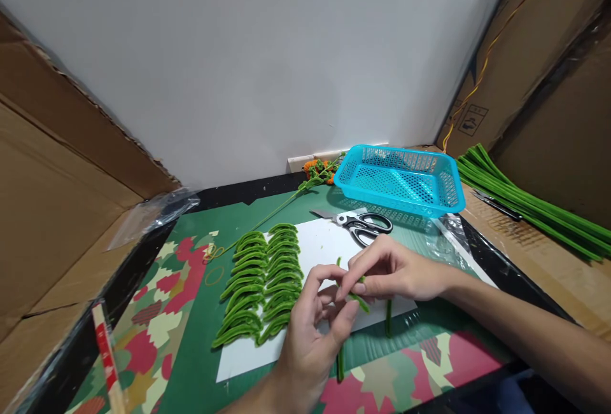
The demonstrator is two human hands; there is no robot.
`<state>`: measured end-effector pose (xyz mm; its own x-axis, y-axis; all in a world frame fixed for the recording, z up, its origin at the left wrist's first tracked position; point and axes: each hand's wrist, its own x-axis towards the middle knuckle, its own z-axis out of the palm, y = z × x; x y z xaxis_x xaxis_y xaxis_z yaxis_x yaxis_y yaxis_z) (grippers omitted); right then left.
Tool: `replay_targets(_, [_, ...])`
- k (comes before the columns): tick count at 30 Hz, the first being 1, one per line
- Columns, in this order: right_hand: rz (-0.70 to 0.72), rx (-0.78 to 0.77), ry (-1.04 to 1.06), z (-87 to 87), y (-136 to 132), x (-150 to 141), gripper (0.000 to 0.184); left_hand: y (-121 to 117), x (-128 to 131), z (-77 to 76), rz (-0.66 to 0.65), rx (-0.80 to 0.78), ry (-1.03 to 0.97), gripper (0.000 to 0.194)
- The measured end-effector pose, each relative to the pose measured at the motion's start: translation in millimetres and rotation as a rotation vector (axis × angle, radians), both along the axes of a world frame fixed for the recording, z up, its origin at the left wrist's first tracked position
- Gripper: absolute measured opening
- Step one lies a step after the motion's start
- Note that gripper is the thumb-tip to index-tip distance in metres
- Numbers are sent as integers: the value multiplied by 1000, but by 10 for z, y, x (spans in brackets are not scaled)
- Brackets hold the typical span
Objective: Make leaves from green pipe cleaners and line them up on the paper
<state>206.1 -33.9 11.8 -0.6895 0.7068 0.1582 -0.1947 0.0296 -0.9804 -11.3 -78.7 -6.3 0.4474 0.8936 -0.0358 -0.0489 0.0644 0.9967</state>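
Note:
My left hand [312, 328] and my right hand [389, 268] meet above the white paper [322, 242], fingertips almost touching. Between them is a short green fuzzy pipe cleaner [361, 304], pinched by both hands and partly covered by the fingers. Another green pipe cleaner [389, 322] sticks out below my right hand. A further green strip [340, 366] shows beside my left wrist. To the left of my hands, bent green pipe cleaner pieces [245, 277] lie stacked in two columns on the paper. Black-handled scissors [353, 223] lie just beyond my right hand.
A blue perforated basket [398, 198] stands at the back right. Long green pipe cleaners [534, 204] and a dark-handled tool [499, 205] lie on cardboard at right. An orange flower with a green stem [317, 169] lies behind. Rubber bands [214, 275] and a red-and-white strip [105, 350] are at left.

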Motion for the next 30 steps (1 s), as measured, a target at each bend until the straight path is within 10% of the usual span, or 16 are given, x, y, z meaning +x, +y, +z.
replay_targets(11, [-271,414,-21,-84,-24,-42,22,47,31,-28,32,-90,22,32])
replay_targets(23, [-93,408,-120,31,-41,18,31,3,46,34,-51,-46,35,34])
replay_targets(30, [-412,738,-212,-121,-69,-46,26,14,45,16,-3,-148,85,34])
